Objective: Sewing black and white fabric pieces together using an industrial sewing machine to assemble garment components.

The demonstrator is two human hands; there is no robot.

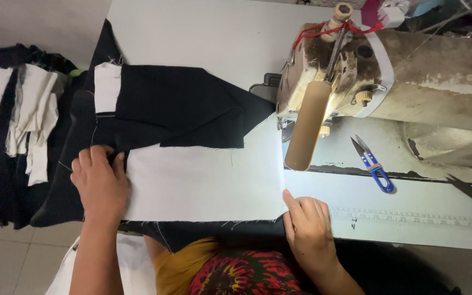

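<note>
Near the front edge of the white bench (203,38), a flat white fabric rectangle (203,183) lies over black cloth (181,106). Left hand (100,183) lies flat, fingers together, pressing the rectangle's left edge where it meets the black cloth. Right hand (308,226) pinches the rectangle's lower right corner, thumb on top. Just beyond that corner stands a worn beige sewing machine (411,71), its tan lever (307,125) hanging over the bench. Blue-handled thread snips (372,164) lie on the machine bed, apart from both hands. Left of the bench sits a heap of frayed white and black pieces (12,125).
</note>
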